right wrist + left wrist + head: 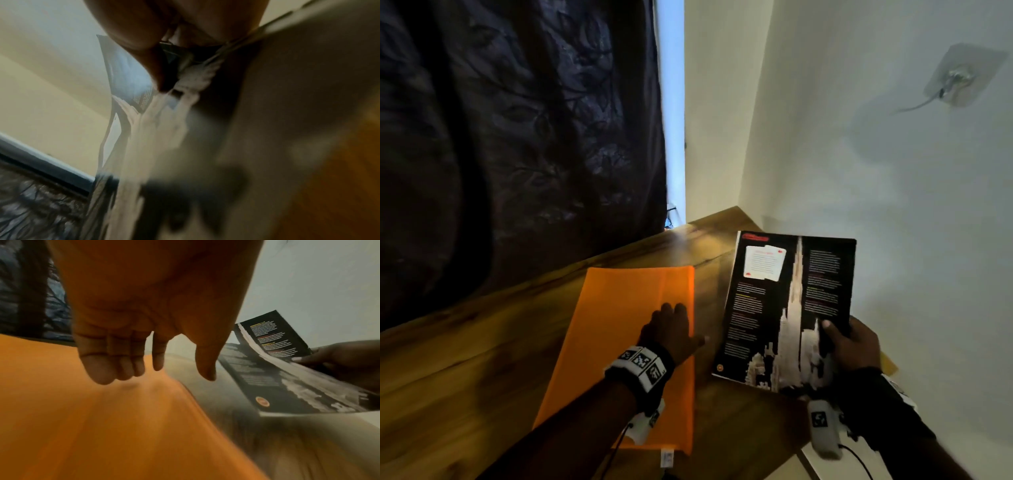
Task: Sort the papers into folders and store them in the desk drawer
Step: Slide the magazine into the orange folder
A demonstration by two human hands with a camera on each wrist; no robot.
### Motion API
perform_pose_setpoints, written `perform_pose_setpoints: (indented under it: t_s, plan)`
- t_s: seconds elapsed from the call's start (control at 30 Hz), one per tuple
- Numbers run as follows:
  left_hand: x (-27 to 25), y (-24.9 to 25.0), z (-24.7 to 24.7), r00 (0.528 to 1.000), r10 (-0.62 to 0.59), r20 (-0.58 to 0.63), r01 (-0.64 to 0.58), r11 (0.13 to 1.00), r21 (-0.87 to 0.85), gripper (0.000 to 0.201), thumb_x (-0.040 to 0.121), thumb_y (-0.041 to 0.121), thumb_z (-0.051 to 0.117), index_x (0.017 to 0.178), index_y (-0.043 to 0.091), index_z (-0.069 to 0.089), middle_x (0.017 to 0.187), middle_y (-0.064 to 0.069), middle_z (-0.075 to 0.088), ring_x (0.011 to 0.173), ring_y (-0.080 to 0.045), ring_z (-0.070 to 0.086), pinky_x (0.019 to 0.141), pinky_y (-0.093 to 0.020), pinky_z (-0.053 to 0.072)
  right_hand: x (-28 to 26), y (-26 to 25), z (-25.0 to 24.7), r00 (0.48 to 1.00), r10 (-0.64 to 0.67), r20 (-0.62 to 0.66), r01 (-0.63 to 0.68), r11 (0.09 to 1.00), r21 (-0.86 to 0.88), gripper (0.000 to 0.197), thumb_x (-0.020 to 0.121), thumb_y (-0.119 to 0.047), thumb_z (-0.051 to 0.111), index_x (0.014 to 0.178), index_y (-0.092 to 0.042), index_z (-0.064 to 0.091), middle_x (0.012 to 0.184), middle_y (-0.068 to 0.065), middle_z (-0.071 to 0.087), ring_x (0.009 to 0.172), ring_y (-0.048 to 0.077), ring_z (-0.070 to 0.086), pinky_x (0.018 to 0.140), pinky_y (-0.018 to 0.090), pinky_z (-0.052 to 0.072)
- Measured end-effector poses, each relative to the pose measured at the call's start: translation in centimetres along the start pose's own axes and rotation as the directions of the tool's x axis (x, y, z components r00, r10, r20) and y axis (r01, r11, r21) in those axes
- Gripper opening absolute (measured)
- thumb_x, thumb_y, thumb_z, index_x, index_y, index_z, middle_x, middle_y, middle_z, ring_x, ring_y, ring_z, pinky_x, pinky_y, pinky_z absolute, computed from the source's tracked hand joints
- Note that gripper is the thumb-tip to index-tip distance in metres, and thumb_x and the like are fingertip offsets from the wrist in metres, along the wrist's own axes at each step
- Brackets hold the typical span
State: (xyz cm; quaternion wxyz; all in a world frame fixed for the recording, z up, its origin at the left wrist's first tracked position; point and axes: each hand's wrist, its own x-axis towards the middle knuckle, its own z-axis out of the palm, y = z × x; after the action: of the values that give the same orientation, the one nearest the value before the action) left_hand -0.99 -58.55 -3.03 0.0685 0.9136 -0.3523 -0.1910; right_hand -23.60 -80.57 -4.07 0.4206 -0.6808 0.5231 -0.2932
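Note:
An orange folder [626, 342] lies flat on the wooden desk [465, 359]. My left hand [671, 329] is over its right half, fingers straight and pointing down at the orange folder [102, 418] in the left wrist view, the left hand [148, 366] holding nothing. To the right, my right hand [849, 342] grips a black printed sheet with a tall tower picture [787, 308] by its lower right edge, thumb on top, lifted off the desk. The same black sheet [287, 378] tilts up beside the folder. In the blurred right wrist view my thumb pinches the sheet [131, 78].
A dark patterned curtain [517, 137] hangs behind the desk's far left edge. A white wall [893, 205] with a clear adhesive hook [962, 75] runs along the right. More pale papers [890, 363] lie under my right hand near the wall.

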Motion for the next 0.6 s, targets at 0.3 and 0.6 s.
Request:
perform_pose_setpoints:
  t_s: [0.3, 0.6]
  plan:
    - [-0.3, -1.7, 1.6, 0.994, -0.086, 0.06, 0.087, 0.996, -0.023, 0.049, 0.087, 0.046, 0.06, 0.123, 0.015, 0.049, 0.136, -0.015, 0.035, 0.119, -0.04, 0.043, 0.097, -0.046, 0.044, -3.5, 2.3, -0.3, 0.97, 0.242, 0.008, -0.241, 0.965, 0.107, 0.001, 0.086, -0.021, 0.069, 0.085, -0.022, 0.068, 0.095, 0.015, 0.071, 0.087, 0.036, 0.067, 0.089, 0.056, 0.053]
    - [-0.7, -4.0, 0.6, 0.998, -0.037, 0.046, 0.053, 0.901, -0.431, 0.03, 0.085, 0.04, 0.057, 0.064, 0.021, 0.046, 0.077, -0.009, 0.056, 0.076, -0.029, 0.057, 0.064, -0.033, 0.042, -6.0, -0.6, -1.1, 0.972, 0.216, 0.089, -0.232, 0.936, 0.263, 0.008, 0.09, -0.014, 0.064, 0.083, -0.01, 0.065, 0.082, 0.018, 0.067, 0.071, 0.033, 0.063, 0.067, 0.037, 0.053]
